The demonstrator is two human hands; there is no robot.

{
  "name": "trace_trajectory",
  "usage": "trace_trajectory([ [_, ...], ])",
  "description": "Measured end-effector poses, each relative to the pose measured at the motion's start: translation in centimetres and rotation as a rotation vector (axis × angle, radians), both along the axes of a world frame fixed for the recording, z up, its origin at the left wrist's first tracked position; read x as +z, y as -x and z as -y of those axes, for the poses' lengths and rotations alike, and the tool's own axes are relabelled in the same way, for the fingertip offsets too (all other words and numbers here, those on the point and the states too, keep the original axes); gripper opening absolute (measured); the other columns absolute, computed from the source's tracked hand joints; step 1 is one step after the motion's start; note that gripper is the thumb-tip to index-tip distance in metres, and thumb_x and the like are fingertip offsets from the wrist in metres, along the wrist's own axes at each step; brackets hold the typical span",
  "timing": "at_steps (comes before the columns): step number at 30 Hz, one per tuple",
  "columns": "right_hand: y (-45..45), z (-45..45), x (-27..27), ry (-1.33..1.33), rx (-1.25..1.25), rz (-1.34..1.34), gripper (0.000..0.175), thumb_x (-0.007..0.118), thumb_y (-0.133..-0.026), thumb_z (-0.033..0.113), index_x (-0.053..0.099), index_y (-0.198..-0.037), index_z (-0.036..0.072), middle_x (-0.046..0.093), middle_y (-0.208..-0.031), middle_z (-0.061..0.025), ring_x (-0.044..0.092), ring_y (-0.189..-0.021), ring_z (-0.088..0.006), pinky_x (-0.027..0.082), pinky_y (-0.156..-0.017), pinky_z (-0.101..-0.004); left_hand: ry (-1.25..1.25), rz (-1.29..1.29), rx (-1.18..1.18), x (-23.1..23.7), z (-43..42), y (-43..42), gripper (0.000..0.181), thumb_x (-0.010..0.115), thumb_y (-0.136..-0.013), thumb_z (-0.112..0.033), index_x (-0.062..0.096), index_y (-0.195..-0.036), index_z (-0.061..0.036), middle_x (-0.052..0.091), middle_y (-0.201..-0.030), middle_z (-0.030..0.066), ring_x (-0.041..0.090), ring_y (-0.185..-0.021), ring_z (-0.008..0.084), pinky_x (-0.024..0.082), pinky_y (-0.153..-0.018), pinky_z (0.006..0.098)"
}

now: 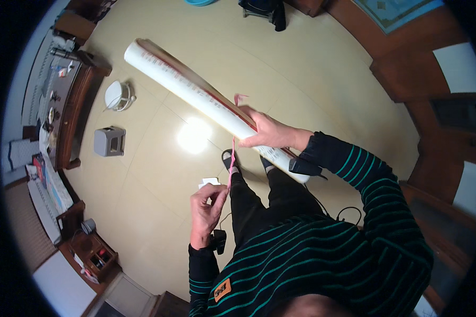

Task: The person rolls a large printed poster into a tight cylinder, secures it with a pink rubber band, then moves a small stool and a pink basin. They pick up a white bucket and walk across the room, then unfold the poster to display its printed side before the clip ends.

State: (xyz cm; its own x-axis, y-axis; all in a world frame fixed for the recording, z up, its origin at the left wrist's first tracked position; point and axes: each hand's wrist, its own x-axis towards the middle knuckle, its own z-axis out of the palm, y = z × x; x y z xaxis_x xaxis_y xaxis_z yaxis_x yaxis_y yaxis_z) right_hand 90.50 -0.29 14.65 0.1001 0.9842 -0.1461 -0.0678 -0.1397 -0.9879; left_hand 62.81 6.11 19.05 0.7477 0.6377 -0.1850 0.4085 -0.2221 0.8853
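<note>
My right hand point(271, 128) grips a long rolled-up sheet point(186, 89), white outside with printed writing and a dark red stripe along its edge. The roll slants from the upper left down to my right forearm, held above the floor. A pink ribbon point(233, 156) passes by the roll near my right fingers, and its short free end curls out on the far side. Between thumb and forefinger, my left hand point(209, 210) pinches the ribbon's lower end, below the roll. How the ribbon runs behind the roll is hidden. Small black devices sit on both wrists.
A grey plastic stool point(108, 142) and a round white stool point(115, 96) stand on the tiled floor point(154, 174) to the left. Beyond them runs a dark wooden cabinet point(73, 119). Wooden furniture point(396, 79) lines the right side. A thin black cable point(348, 208) loops beside my legs.
</note>
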Motion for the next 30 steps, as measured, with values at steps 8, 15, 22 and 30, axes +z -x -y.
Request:
trace_trajectory([
  [8, 1.7, -0.7, 2.0, -0.202, 0.099, 0.944, 0.069, 0.063, -0.079, 0.005, 0.039, -0.144, 0.012, 0.047, -0.139, -0.0103, 0.063, -0.108, -0.0316, 0.054, -0.087, -0.0446, -0.664, 0.042, 0.363, 5.0, 1.8, -3.2, 0.009, 0.068, -0.086, 0.005, 0.063, -0.088, -0.0021, 0.057, -0.078, 0.0081, 0.056, -0.069, 0.0198, 0.046, -0.065, 0.0313],
  [15, 7.9, 0.9, 1.3, -0.464, 0.357, 1.283, 0.063, 0.063, -0.079, 0.003, 0.044, -0.138, 0.011, 0.056, -0.116, -0.0048, 0.061, -0.102, -0.025, 0.055, -0.079, -0.0376, -0.809, -0.074, 0.04, 5.2, -0.7, -2.6, 0.006, 0.066, -0.083, -0.003, 0.063, -0.088, -0.0046, 0.062, -0.128, 0.0091, 0.056, -0.11, 0.033, 0.047, -0.095, 0.0422],
  [22, 13.5, 3.2, -0.3, -0.614, 0.611, 1.274, 0.017, 0.06, -0.078, 0.009, 0.062, -0.094, 0.006, 0.06, -0.1, -0.0049, 0.062, -0.09, -0.0246, 0.056, -0.075, -0.0367, -0.294, -0.093, -0.156, 0.6, 0.6, 3.4, 0.011, 0.059, -0.088, -0.007, 0.059, -0.099, -0.003, 0.064, -0.084, 0.0142, 0.06, -0.087, 0.0352, 0.05, -0.078, 0.0428],
  [30, 15.1, 3.8, -1.2, -0.585, 0.678, 1.037, 0.03, 0.058, -0.085, 0.008, 0.056, -0.115, 0.007, 0.059, -0.106, -0.0058, 0.063, -0.094, -0.0249, 0.055, -0.077, -0.0373, -0.51, -0.107, 0.226, -3.5, 4.1, 6.6, 0.005, 0.058, -0.088, -0.001, 0.054, -0.091, -0.0035, 0.059, -0.079, 0.0128, 0.056, -0.077, 0.0327, 0.048, -0.069, 0.0412],
])
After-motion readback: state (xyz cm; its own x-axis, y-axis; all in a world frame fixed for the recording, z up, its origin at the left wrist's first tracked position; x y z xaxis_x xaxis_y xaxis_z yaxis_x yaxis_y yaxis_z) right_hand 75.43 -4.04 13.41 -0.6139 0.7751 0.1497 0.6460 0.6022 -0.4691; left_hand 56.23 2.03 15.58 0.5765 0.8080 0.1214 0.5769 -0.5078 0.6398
